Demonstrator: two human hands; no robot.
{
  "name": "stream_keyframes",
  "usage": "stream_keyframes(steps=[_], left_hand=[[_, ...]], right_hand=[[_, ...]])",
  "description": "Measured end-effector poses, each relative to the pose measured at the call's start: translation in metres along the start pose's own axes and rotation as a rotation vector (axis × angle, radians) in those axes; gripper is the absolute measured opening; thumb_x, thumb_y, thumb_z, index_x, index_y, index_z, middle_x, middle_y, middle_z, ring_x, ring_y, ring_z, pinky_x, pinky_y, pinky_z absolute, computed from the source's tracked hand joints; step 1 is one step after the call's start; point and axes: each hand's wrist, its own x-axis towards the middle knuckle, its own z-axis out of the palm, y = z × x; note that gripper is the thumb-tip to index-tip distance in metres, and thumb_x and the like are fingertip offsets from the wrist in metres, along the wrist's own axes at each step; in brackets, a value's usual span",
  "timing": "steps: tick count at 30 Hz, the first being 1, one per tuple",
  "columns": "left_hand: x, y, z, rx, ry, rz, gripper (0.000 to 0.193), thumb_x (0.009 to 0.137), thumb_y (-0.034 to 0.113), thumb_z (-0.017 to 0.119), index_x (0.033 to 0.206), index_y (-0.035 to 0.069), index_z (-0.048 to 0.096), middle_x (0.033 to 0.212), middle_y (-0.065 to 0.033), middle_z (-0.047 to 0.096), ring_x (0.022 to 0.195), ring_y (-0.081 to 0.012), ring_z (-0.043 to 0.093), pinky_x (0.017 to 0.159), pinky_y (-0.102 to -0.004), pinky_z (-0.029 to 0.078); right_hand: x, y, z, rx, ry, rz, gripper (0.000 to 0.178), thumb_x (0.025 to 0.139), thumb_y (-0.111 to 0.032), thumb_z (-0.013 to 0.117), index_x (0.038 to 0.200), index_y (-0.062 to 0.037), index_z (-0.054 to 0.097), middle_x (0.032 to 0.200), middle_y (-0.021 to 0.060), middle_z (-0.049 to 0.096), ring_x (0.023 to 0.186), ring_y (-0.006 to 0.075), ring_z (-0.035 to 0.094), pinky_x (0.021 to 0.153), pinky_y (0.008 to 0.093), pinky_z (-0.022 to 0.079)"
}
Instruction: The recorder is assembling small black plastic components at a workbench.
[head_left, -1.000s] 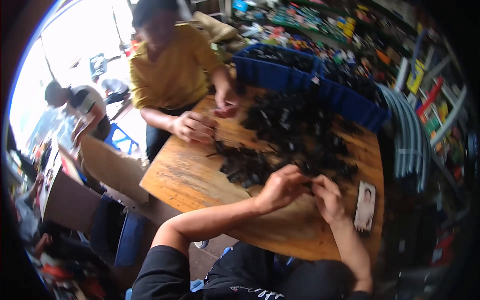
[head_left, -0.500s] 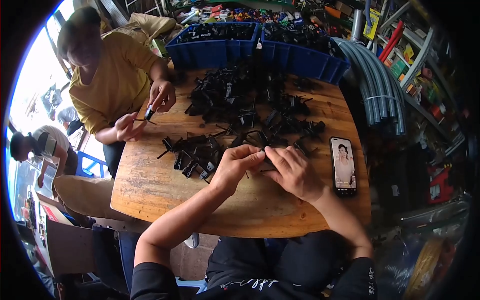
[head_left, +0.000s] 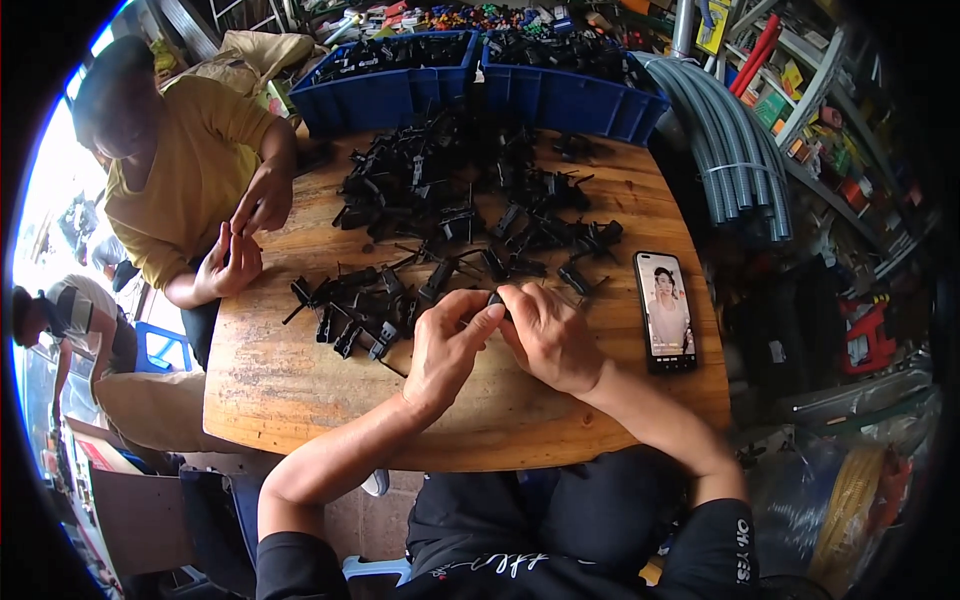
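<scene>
Nearest: black-clothed lap (head_left: 540,520) under the curved near edge of the orange-brown wooden worktop (head_left: 500,420). Above the near half: bare left hand (head_left: 450,345) and bare right hand (head_left: 552,338), drawn together. Pinching a small black plastic piece (head_left: 495,298) between left thumb and forefinger, right fingers curled against the other side. Mostly covered, so can't tell exact shape or whether joined to another part.

Changed over the last half second: right fingers more curled, less flat; thin black rods no longer showing below the hands. Also a slight swing of view, so not reading the worktop shift as real. Meaning, as judged: piece turned or gripped afresh, not set down; too hidden to call finished.

Just left and beyond: loose cluster of black plastic clips (head_left: 365,310). Right: black-framed phone with lit screen (head_left: 665,312), flat, face up.

Across, left: co-worker in mustard-yellow top (head_left: 195,160), co-worker's hands (head_left: 230,268) now meeting, earlier slightly apart around a part; contents now unclear.

Farther: tangled heap of black parts (head_left: 420,185), then two blue plastic bins (head_left: 385,103) full of similar parts. Far right: bundle of ribbed grey hoses (head_left: 730,150).
</scene>
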Motion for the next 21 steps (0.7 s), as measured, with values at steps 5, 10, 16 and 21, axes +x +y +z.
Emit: stream_keyframes(steps=[5,10,16,21], left_hand=[[0.008,-0.005,-0.011,-0.060,-0.004,0.035,0.020,0.085,0.018,0.062,0.091,-0.001,0.058,0.081,-0.0015,0.058,0.072,-0.0072,0.050,0.067,-0.0219,0.043],[0.028,0.018,-0.030,-0.631,0.088,0.024,0.006,0.079,0.004,0.048,0.084,0.007,0.046,0.092,-0.0130,0.060,0.075,-0.0191,0.057,0.072,-0.0298,0.044],[0.024,0.003,-0.033,-0.517,-0.054,-0.051,0.021,0.073,0.001,0.052,0.093,0.006,0.048,0.076,-0.0065,0.055,0.064,-0.0157,0.052,0.062,-0.0271,0.042],[0.015,0.019,-0.019,-0.115,-0.188,-0.183,0.019,0.079,0.015,0.068,0.092,0.003,0.061,0.069,0.0005,0.053,0.058,-0.0080,0.051,0.054,-0.0210,0.042]], right_hand=[[0.016,0.010,-0.013,0.052,-0.058,-0.009,0.040,0.071,-0.009,0.070,0.105,-0.0011,0.051,0.086,0.0116,0.057,0.081,0.0275,0.055,0.073,0.0359,0.043],[-0.010,0.045,-0.033,-0.368,-0.323,0.397,0.032,0.070,-0.007,0.072,0.097,-0.0022,0.054,0.089,0.0104,0.059,0.091,0.0262,0.055,0.076,0.0341,0.045],[0.011,0.017,-0.030,0.073,0.049,0.061,0.031,0.068,0.004,0.069,0.096,-0.0013,0.058,0.087,0.0087,0.060,0.077,0.0228,0.056,0.065,0.0312,0.047],[0.008,0.010,-0.031,0.077,0.087,-0.086,0.036,0.066,0.004,0.070,0.100,-0.0004,0.058,0.087,0.0093,0.058,0.076,0.0239,0.054,0.066,0.0321,0.045]])
